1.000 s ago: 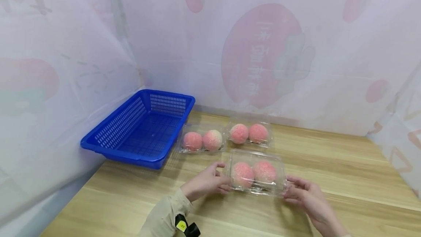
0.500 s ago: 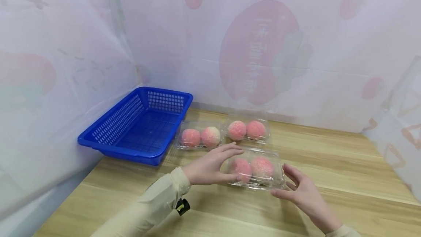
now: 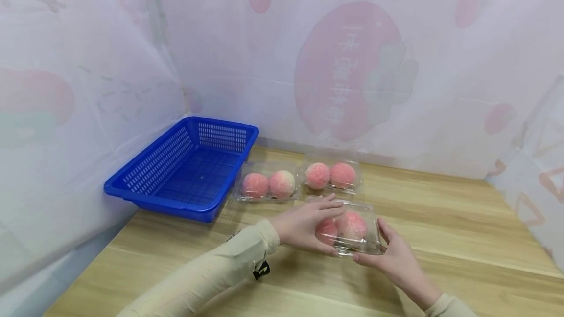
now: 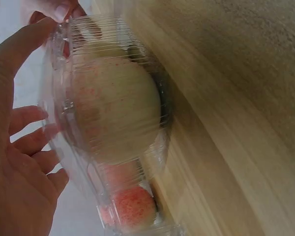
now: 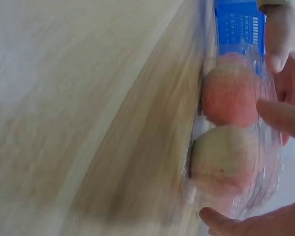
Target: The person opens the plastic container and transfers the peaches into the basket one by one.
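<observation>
A clear plastic clamshell box lies shut on the wooden table with two pink-and-cream peaches inside. My left hand spreads across the left part of its lid, thumb at the near rim and fingers towards the far rim, partly covering one peach. In the left wrist view, the fingertips rest on the lid. My right hand holds the right end of the box, its thumb at the near corner and its other fingers round the end. The right wrist view shows its thumb against the lid's edge.
Two more clear boxes, each with two peaches, stand behind: one at the left and one further back. A blue plastic basket with nothing in it stands at the left. Printed white sheeting closes off the back and sides.
My left hand has moved from beside the box's left end onto its lid and further right. My right thumb has shifted to the near corner. The box has barely moved.
</observation>
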### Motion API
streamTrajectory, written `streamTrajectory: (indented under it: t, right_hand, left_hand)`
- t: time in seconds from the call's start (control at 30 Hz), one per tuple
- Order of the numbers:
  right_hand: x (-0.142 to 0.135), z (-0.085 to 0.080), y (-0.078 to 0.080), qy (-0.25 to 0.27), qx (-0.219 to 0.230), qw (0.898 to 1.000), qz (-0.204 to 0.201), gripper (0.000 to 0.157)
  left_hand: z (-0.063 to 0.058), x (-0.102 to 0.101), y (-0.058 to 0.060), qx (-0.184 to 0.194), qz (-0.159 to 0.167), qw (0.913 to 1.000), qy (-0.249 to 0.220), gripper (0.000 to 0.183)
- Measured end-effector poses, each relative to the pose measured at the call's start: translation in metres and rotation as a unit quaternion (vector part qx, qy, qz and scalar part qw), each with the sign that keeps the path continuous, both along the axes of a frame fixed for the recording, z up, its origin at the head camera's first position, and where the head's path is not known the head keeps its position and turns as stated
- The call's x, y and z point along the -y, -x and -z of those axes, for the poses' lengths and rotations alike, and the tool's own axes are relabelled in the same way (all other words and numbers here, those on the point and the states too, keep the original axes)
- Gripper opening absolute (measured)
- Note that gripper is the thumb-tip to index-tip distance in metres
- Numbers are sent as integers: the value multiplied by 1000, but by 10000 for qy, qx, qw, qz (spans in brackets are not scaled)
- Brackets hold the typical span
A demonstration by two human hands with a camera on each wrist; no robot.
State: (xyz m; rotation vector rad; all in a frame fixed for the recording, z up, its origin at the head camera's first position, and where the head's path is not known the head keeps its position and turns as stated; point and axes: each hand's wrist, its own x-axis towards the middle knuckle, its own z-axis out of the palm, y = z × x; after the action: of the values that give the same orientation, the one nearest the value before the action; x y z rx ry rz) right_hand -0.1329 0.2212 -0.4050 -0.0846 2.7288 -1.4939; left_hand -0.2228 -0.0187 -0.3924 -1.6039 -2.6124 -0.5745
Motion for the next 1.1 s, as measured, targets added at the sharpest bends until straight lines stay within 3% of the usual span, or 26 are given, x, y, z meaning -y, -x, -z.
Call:
streamTrajectory:
  t: [0.2,0.6,0.87,1.1]
  right_hand:
    - [6,0,-1,-115,23,9998,182,115]
    - [12,2,-3,-168,71,9992,360,111]
    - [15,-1,-5,-374,37,9979,529,108]
    - [18,1,-4,-199,134,9977,636,108]
  left_hand:
    - [7,-4,2,-325,166,9993,67,85]
    - [10,-4,8,-371,323,9987,-90,71]
    - [7,-5,9,-562,400,9975,171,60]
    - [7,-7,6,-639,321,9970,294,57]
